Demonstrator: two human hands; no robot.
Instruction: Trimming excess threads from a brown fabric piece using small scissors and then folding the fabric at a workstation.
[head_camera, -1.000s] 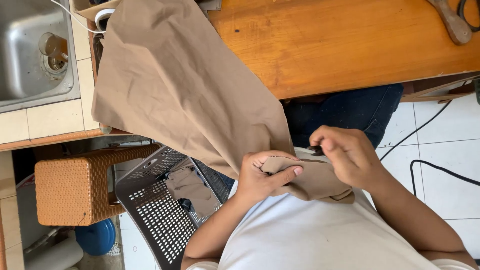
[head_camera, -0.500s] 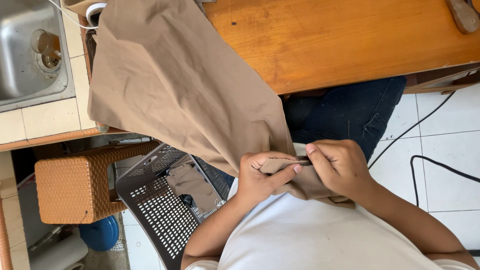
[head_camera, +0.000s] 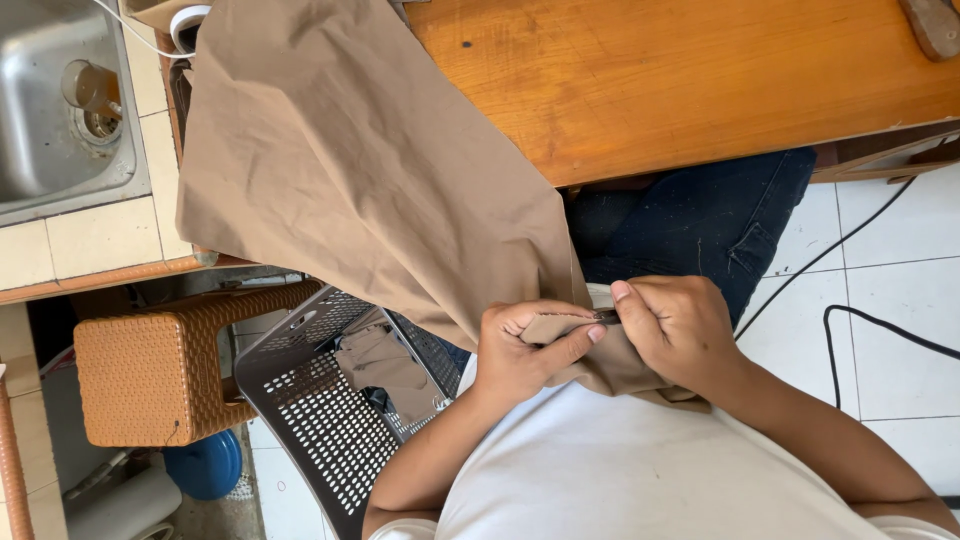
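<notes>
Compared with half a second earlier: little changed. Hands stayed at the same bunched edge of the tan cloth (head_camera: 370, 190), close in front of the white shirt (head_camera: 640, 470); right thumb and forefinger drew slightly nearer the left thumb tip. View shifted a touch, nothing more.

Left hand (head_camera: 520, 350) curled shut on a folded edge of the cloth, thumb laid across the fold and pointing toward the other hand. Right hand (head_camera: 675, 330) pinched together on a small dark slender thing (head_camera: 606, 316) at that same fold, too small to tell what kind; remaining fingers tucked down onto the fabric beneath.

Cloth draped from the wooden table (head_camera: 700, 80) at the top, down across the counter edge and into the lap, ending under both hands. Dark blue jeans (head_camera: 700, 220) visible just beyond the hands, under the table edge.

No packages, labels or signs legible anywhere. Lower left: a dark perforated plastic basket (head_camera: 300, 420) holding another piece of tan fabric (head_camera: 385, 365), just beside a brown woven-pattern stool (head_camera: 150, 380). Further left, a steel sink (head_camera: 50, 110) set in a tiled counter. Below the stool, a blue round object (head_camera: 205, 465). On the white floor tiles at right, black cables (head_camera: 880, 330).
</notes>
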